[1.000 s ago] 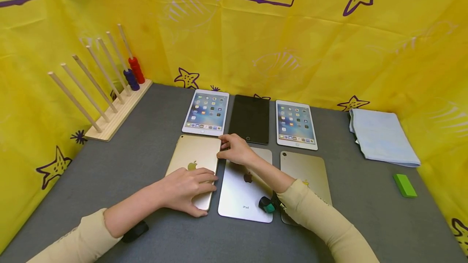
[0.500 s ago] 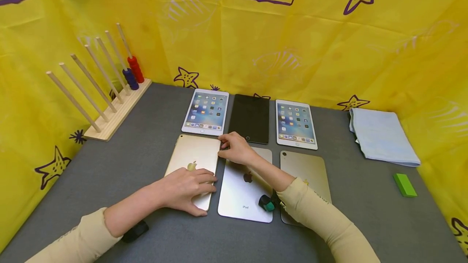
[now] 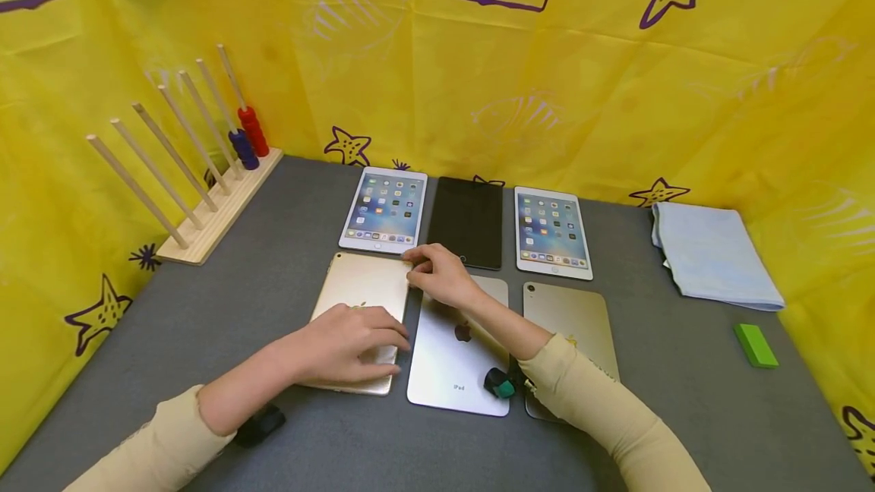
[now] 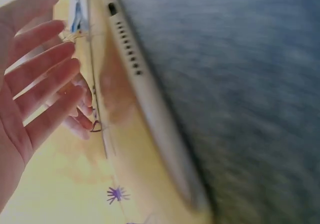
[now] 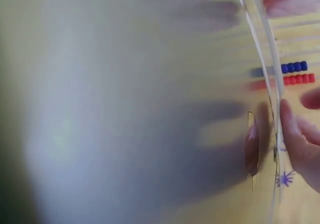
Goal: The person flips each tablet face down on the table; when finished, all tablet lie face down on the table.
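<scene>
In the head view a gold tablet (image 3: 369, 279) lies face down at the front left of two rows of tablets. My left hand (image 3: 349, 346) hovers over its lower half, fingers relaxed; the left wrist view shows them apart from the tablet. My right hand (image 3: 440, 275) is at its upper right corner, fingers lightly bent, holding nothing; whether they touch the edge I cannot tell. Under the right forearm lies a silver iPad (image 3: 444, 370), with a darker gold tablet (image 3: 574, 317) to its right, partly hidden by the sleeve.
Behind lie a white-framed tablet (image 3: 384, 207), a black tablet (image 3: 466, 222) and another white-framed tablet (image 3: 554, 232). A wooden peg rack (image 3: 222, 207) with blue and red beads stands at left. A folded blue cloth (image 3: 714, 253) and green block (image 3: 756, 345) lie at right.
My left hand has lifted off the gold tablet, its thumb leaving the front edge. My right fingers have loosened slightly at the corner. The tablets look unmoved.
</scene>
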`<state>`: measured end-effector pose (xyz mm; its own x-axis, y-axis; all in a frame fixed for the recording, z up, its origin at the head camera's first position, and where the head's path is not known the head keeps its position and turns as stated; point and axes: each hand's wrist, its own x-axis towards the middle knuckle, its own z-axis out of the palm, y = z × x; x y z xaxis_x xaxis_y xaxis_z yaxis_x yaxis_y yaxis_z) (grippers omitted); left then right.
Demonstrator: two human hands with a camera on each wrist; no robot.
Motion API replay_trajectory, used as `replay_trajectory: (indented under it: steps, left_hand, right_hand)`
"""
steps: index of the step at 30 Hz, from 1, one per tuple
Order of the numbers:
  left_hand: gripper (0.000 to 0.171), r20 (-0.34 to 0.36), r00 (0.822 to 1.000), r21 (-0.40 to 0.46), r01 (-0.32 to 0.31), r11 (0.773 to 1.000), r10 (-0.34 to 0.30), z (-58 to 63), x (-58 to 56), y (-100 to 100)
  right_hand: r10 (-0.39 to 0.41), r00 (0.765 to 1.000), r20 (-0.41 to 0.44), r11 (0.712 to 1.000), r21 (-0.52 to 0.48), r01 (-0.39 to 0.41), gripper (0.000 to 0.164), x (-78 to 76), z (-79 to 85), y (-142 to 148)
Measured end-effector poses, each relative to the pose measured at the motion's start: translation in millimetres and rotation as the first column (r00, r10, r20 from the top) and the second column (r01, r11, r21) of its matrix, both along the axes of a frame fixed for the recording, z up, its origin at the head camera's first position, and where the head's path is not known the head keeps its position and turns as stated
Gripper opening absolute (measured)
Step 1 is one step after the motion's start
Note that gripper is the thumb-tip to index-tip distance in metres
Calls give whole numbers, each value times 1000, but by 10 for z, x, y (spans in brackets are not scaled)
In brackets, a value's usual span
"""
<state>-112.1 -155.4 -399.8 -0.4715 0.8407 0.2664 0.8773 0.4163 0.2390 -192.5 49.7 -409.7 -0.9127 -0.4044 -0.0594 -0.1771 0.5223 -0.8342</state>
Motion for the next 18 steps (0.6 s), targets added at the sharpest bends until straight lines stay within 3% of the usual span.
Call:
replay_trajectory:
  steps: [3, 5, 6, 8, 10, 11, 13, 16, 18]
  left_hand:
    - [19, 42, 998, 159, -61, 985, 55, 51, -81, 22]
    - [15, 128, 986, 269, -135, 954, 104, 82, -149, 21]
    - [15, 191, 973, 317, -188, 930, 132, 97, -183, 14]
    - [15, 329, 926, 397, -316, 862, 187, 124, -250, -11]
    - [15, 473, 850, 454, -462, 762, 234, 139, -330, -43]
    - [15, 538, 806, 477, -534, 698, 248, 144, -373, -60]
    - [20, 661, 709, 509, -664, 548, 246, 139, -478, -91]
    - [29, 804, 565, 498, -810, 309, 186, 129, -643, -145]
    - [35, 873, 469, 445, -878, 179, 134, 126, -738, -188]
  right_hand:
    - [-82, 997, -15, 993, -89, 80, 31, -9, 22, -21]
    - [-133, 991, -25, 982, -139, 128, 32, -29, 38, -40]
    - [-156, 987, -21, 975, -164, 151, 32, -40, 49, -53]
    - [-195, 981, 3, 958, -215, 191, 33, -69, 62, -84]
    - [-228, 973, 43, 937, -262, 231, 35, -101, 74, -118]
    - [-240, 969, 66, 925, -289, 248, 35, -115, 79, -136]
    - [-262, 958, 116, 898, -334, 286, 37, -149, 81, -174]
    - [-274, 943, 190, 867, -375, 328, 41, -195, 71, -224]
    - [-276, 933, 232, 855, -383, 348, 44, -221, 54, -252]
